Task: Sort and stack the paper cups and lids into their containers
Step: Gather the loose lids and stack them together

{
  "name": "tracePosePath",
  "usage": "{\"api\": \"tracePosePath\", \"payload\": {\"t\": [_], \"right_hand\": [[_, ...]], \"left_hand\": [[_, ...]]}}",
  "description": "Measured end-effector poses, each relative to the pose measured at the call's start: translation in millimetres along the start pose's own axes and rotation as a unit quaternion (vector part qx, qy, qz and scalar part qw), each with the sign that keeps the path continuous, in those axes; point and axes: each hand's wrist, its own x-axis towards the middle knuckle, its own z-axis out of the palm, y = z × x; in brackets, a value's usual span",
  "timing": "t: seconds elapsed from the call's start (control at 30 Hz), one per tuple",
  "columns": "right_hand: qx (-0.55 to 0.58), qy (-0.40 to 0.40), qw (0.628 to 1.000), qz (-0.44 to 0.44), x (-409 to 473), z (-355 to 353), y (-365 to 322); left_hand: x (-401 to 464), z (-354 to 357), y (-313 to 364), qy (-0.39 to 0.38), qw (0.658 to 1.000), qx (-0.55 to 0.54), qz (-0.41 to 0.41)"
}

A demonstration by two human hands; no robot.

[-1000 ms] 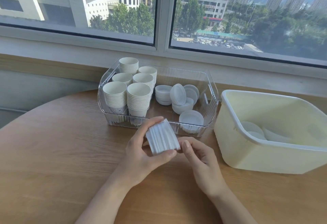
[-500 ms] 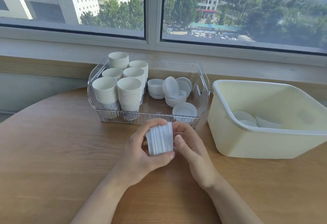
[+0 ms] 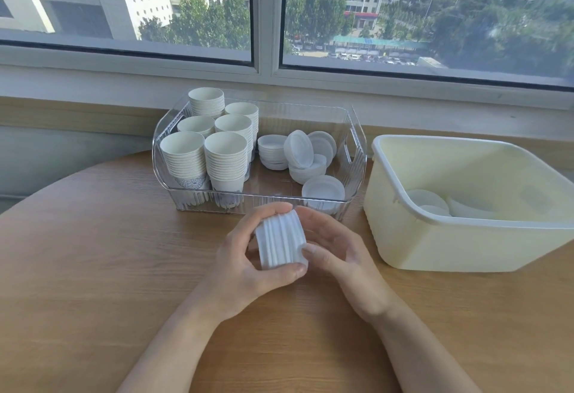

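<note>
six cup stacks point(image 3: 217, 141) in clear bin point(image 3: 354, 156); both hands point(image 3: 248, 265) hold one lid stack point(image 3: 281, 243).

Stack of white lids point(image 3: 281, 243) lying sideways above the desk.
Paper cup stacks point(image 3: 214, 141) are standing upright in the clear bin point(image 3: 357, 156); loose lids point(image 3: 302, 156) are lying beside them.

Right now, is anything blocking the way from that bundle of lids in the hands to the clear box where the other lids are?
Only the clear box's own front wall, which the stack of lids must be lifted over. The left hand and right hand hold the stack just in front of it. Inside, loose lids already fill much of the right side.
</note>
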Motion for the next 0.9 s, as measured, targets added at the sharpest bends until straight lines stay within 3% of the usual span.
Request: {"api": "tracePosePath", "payload": {"t": [0.43,0.7,0.8,0.9], "right_hand": [[0.058,-0.031,0.997,0.043,2,3,7],[0.097,0.016,0.994,0.045,6,13,8],[0.045,0.031,0.998,0.031,8,18,3],[-0.074,0.097,0.992,-0.011,18,21,-7]], "left_hand": [[0,4,-9,0.036,0.997,0.048,0.055],[2,9,-11,0.055,0.996,0.032,0.062],[5,7,-17,0.082,0.994,0.018,0.068],[9,2,-23,0.134,0.989,-0.012,0.062]]}}
